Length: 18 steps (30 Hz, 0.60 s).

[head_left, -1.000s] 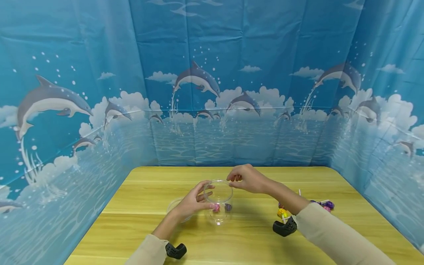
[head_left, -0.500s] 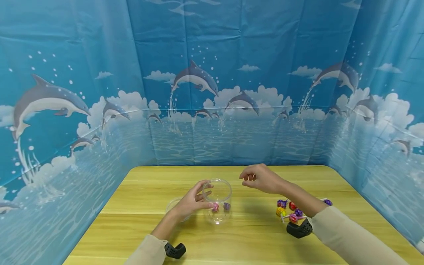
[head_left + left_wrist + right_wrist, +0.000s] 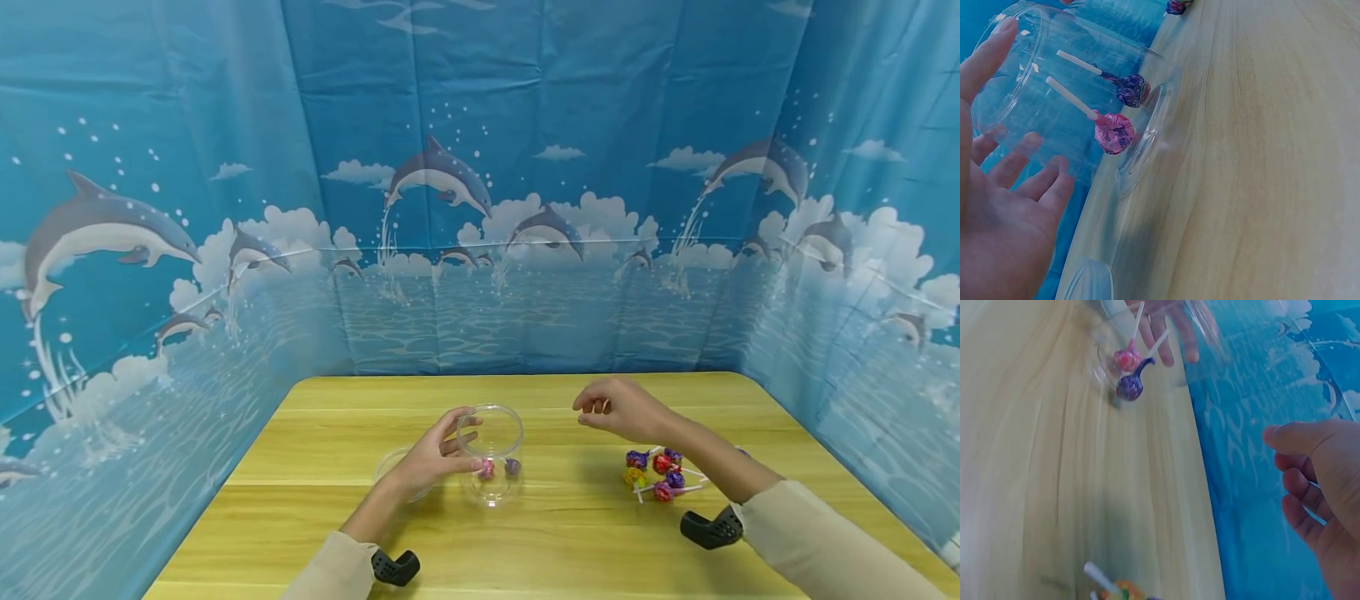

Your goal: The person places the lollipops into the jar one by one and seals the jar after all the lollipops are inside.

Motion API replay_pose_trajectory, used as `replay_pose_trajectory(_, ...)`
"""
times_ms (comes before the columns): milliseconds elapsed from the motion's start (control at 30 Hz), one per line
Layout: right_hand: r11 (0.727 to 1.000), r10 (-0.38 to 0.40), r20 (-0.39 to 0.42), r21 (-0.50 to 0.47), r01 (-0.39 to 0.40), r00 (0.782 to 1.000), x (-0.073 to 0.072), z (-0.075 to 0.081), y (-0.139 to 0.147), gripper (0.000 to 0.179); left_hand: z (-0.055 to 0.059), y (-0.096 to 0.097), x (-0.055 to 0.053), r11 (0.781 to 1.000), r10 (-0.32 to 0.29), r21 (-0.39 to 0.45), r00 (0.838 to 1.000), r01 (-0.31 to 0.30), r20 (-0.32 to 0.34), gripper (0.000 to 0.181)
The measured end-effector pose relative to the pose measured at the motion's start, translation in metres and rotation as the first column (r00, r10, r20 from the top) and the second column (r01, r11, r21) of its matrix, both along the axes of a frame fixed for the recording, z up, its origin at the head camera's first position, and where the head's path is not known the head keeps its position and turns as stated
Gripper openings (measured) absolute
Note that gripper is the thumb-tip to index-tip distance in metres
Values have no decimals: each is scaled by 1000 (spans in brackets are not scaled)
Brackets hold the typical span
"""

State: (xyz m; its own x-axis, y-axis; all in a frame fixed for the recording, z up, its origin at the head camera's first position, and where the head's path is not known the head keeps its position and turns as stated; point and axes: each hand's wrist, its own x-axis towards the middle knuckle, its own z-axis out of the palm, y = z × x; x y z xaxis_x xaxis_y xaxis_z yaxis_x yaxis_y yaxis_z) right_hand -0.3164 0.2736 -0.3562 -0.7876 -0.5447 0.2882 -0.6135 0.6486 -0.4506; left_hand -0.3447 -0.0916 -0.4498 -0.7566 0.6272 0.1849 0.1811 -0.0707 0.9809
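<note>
A clear plastic jar (image 3: 491,454) stands upright on the table, its top uncovered. My left hand (image 3: 435,458) grips it from the left, thumb at the near side and fingers round the far side. Inside, at the bottom, are a pink-wrapped lollipop (image 3: 1114,132) and a purple-wrapped lollipop (image 3: 1132,89), sticks up. Above the table, right of the jar, my right hand (image 3: 622,408) hangs with loosely curled fingers and holds nothing. Below it, a group of wrapped lollipops (image 3: 663,475) in red, purple, yellow and pink lies on the table.
A clear round lid (image 3: 392,467) lies left of the jar, partly behind the left hand. The wooden table (image 3: 517,558) meets a blue dolphin-print curtain (image 3: 480,325) at the back and sides. A black wrist mount (image 3: 711,529) sits on each wrist.
My right hand has moved away from the jar's rim, to the right toward the lollipops, uncovering more of them. My left hand and the jar have stayed in place.
</note>
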Motion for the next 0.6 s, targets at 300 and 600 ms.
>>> replay_pose_trajectory(300, 999, -38, -14, -2, 38, 999, 9, -8, 29, 10, -1, -1, -2, 1000, -6, -3, 1000, 6, 4, 86)
replay_pose_trajectory(600, 994, -107, -39, -3, 107, 993, 23, -20, 58, 10, -2, -1, -2, 1000, 1, -13, 1000, 0, 6, 83)
